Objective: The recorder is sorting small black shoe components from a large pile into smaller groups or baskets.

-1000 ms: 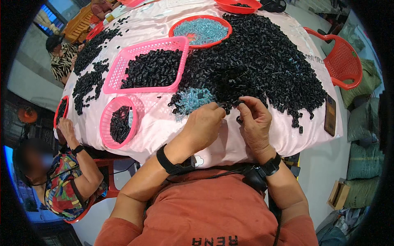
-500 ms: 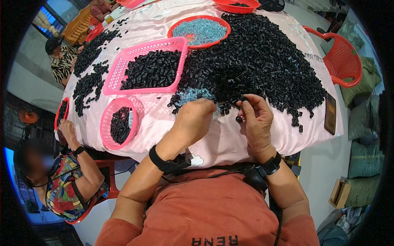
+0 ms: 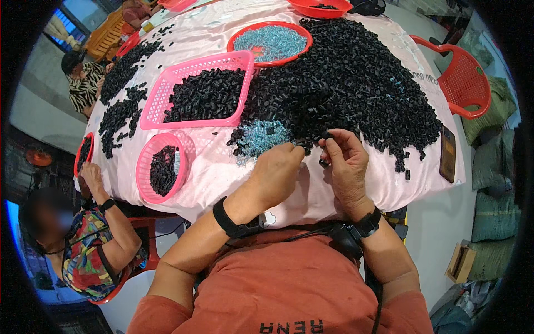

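My left hand (image 3: 277,173) is closed in a pinch just in front of a small heap of clear bluish pieces (image 3: 261,136); whatever its fingertips hold is too small to make out. To its right, my right hand (image 3: 349,164) grips a small black plastic piece (image 3: 326,134) between thumb and forefinger. Another black piece (image 3: 324,163) shows lower down by its curled fingers. Beyond both hands spreads a large pile of black plastic pieces (image 3: 356,83), its near edge close to my fingertips.
A pink basket (image 3: 192,123) of black pieces and a round pink basket (image 3: 143,189) stand left. Behind them is a red bowl (image 3: 308,42) of bluish pieces. A phone (image 3: 447,153) lies at the table's right edge. A co-worker (image 3: 105,239) sits at left, another person (image 3: 83,80) farther back.
My left hand has moved right and slightly nearer to me, off the bluish heap and closer to my right hand. My right hand has barely moved and keeps its black piece.
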{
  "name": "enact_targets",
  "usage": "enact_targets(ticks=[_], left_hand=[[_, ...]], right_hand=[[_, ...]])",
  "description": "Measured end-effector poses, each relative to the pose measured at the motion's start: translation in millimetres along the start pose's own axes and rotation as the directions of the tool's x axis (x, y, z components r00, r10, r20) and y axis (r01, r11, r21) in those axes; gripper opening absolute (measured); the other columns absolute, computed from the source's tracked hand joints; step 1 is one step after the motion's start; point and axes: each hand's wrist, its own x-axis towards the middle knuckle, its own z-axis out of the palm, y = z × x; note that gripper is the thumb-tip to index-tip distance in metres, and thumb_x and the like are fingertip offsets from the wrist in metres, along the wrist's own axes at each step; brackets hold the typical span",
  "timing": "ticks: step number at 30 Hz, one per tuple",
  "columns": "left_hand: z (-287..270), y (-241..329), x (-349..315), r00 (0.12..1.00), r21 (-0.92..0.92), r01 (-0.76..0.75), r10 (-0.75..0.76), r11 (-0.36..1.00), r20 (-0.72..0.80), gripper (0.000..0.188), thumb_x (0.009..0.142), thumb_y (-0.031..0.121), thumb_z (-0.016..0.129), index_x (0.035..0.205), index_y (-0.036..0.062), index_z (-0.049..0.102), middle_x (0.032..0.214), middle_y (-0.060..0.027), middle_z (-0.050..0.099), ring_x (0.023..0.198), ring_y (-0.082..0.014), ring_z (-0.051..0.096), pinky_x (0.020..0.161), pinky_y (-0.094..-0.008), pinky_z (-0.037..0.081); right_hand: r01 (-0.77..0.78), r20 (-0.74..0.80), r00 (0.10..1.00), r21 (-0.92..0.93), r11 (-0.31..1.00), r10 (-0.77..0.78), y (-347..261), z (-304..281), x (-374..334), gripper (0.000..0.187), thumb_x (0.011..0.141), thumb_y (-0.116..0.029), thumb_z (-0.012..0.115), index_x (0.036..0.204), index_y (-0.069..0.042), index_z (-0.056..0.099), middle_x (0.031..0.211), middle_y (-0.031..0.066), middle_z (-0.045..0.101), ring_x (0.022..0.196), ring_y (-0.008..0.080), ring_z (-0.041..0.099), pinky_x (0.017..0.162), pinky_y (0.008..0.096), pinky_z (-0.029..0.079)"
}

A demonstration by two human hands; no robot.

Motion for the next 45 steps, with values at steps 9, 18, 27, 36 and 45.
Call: enact_targets(ticks=[9, 18, 27, 36, 45], left_hand=[[-10.8, 0.6, 1.8, 1.0, -0.092, -0.014, 0.014, 0.996, -0.007, 0.01, 0.082, -0.001, 0.058, 0.092, 0.0002, 0.061, 0.082, -0.0172, 0.056, 0.08, -0.0399, 0.058, 0.07, -0.0452, 0.049], [-20.3, 5.9, 22.6, 0.967, -0.458, 0.085, -0.184, 0.885, -0.176, 0.013, 0.09, 0.0, 0.063, 0.102, -0.0036, 0.064, 0.089, -0.01, 0.065, 0.08, -0.0133, 0.063, 0.069, -0.0263, 0.05], [-13.3, 8.6, 26.1, 0.963, -0.591, 0.149, -0.252, 0.793, -0.095, 0.012, 0.092, 0.002, 0.061, 0.102, -0.0052, 0.064, 0.09, -0.0086, 0.066, 0.083, -0.0123, 0.067, 0.072, -0.025, 0.052], [-13.0, 8.1, 20.8, 0.96, -0.499, 0.178, -0.261, 0.848, -0.1, 0.01, 0.093, 0.002, 0.06, 0.1, -0.0036, 0.063, 0.085, -0.0056, 0.066, 0.077, -0.0092, 0.061, 0.07, -0.0238, 0.051], [-12.0, 10.9, 18.9, 0.968, -0.548, 0.159, -0.238, 0.821, -0.075, 0.01, 0.093, 0.004, 0.061, 0.1, -0.003, 0.063, 0.085, -0.0052, 0.065, 0.078, -0.0087, 0.061, 0.069, -0.0237, 0.05]], right_hand=[[-0.003, 0.049, 0.999, 0.021, 1.0, 0.002, 1.2, -0.4, -0.7, 0.016, 0.095, -0.006, 0.06, 0.11, -0.004, 0.061, 0.092, 0.0032, 0.069, 0.071, 0.0045, 0.058, 0.06, 0.0179, 0.047], [-0.107, 0.135, 0.986, 0.066, 0.992, 0.097, -4.6, 2.2, -2.4, 0.015, 0.096, -0.007, 0.059, 0.11, -0.004, 0.061, 0.094, 0.0054, 0.069, 0.073, 0.0068, 0.062, 0.064, 0.0201, 0.049], [-0.1, 0.184, 0.979, 0.078, 0.992, 0.084, -4.5, 0.7, -2.1, 0.015, 0.096, -0.006, 0.059, 0.11, -0.003, 0.06, 0.094, 0.0058, 0.069, 0.076, 0.0091, 0.064, 0.067, 0.0216, 0.051], [-0.035, 0.14, 0.99, 0.015, 0.999, 0.033, -4.5, 1.6, -3.5, 0.017, 0.091, -0.004, 0.065, 0.108, -0.002, 0.062, 0.091, 0.0019, 0.067, 0.077, 0.0073, 0.062, 0.068, 0.0211, 0.051], [0.026, 0.124, 0.992, -0.034, 0.999, -0.022, -0.3, -0.3, -3.4, 0.015, 0.089, -0.002, 0.066, 0.104, -0.002, 0.064, 0.09, -0.0001, 0.066, 0.078, 0.0055, 0.06, 0.07, 0.0207, 0.049]])
